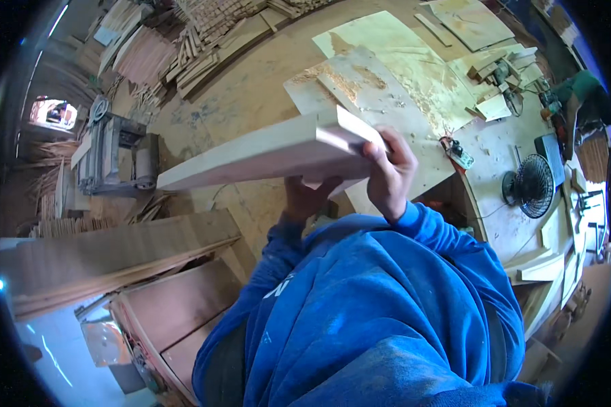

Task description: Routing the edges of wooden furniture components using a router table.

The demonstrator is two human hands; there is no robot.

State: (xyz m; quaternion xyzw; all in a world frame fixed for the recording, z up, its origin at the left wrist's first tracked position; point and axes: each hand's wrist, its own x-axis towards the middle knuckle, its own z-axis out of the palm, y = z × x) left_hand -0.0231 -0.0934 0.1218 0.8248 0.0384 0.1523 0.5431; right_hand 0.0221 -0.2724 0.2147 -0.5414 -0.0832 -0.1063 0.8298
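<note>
A long pale wooden plank is held up in front of my chest, its far end reaching left toward a machine. The end nearest me, on the right, has an angled, stepped shape. My right hand grips that end, thumb on the near face and fingers curled behind the edge. Below the plank, my left hand supports it from underneath; the plank hides part of its fingers.
A grey woodworking machine stands at the left. Stacked lumber lies at the far left. Sawdust-strewn sheets cover the floor ahead. On the right are a black fan, a power strip and another person.
</note>
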